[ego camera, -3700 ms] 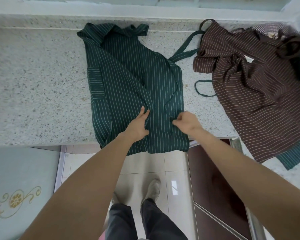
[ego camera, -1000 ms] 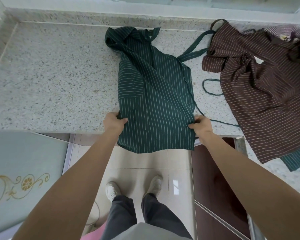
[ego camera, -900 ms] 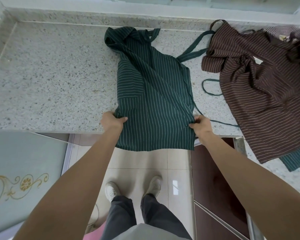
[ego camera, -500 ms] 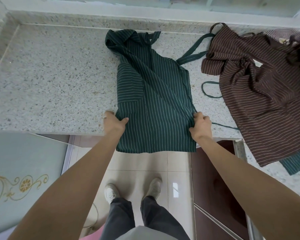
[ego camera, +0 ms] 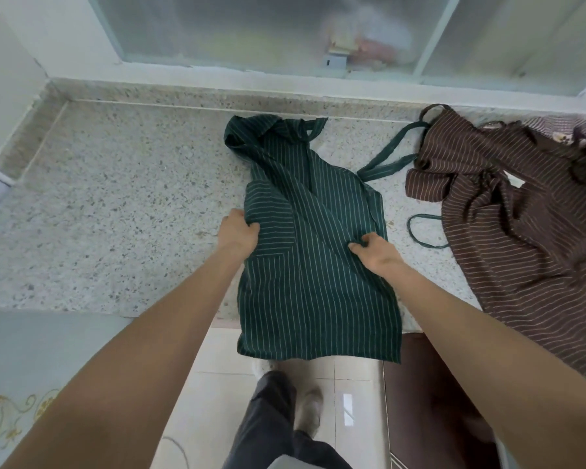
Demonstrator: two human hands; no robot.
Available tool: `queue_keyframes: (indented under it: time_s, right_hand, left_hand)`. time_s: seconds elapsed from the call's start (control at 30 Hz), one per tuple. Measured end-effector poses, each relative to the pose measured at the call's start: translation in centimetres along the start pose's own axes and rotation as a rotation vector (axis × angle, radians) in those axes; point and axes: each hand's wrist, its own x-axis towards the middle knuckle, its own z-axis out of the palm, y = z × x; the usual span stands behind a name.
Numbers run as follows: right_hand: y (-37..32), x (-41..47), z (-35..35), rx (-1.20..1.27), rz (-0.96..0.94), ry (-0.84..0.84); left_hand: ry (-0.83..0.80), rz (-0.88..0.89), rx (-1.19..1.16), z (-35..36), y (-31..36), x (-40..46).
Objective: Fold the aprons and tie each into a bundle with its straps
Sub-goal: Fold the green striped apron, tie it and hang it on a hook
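The left hand (ego camera: 236,234) grips the left edge of the green striped apron (ego camera: 313,265), fingers curled round the cloth, while the right hand (ego camera: 377,253) pinches a fold of it toward the right edge. Between the two grips the apron lies folded lengthwise on the speckled counter (ego camera: 115,211), its lower part hanging over the near edge below both hands. A green strap (ego camera: 391,157) trails right of the right-hand grip toward the crumpled brown striped apron (ego camera: 521,225).

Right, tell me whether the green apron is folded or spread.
Folded lengthwise: green apron lies narrow, its sides overlapping, lower end hanging off the counter.
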Motion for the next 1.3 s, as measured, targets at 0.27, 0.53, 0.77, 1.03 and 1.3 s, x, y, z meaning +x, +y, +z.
queue_keyframes:
  time_s: [0.27,0.53,0.77,1.03,1.3]
  right_hand:
    - [-3.6,2.6,-1.1,0.404,0.208,-0.235]
    - [-4.4,2.4,-1.0,0.709,-0.185,-0.092]
    - [-3.8,2.6,-2.4,0.731,-0.414,0.136]
    - [-6.3,7.0,-1.8,0.914,0.171,0.007]
    - [-8.2,6.9,-2.1,0.642,-0.127,-0.205]
  left_hand:
    - [-0.191,-0.014,-0.054,-0.1,1.0,5.5]
    - [-0.117,0.033,-0.044,-0.9,0.9,6.6]
    - [-0.135,-0.036,0.079,-1.5,0.5,7.9]
    - [-0.096,-0.002,-0.004,-1.4,1.2,8.4]
    - [-0.092,0.05,0.004,-1.9,1.5,8.8]
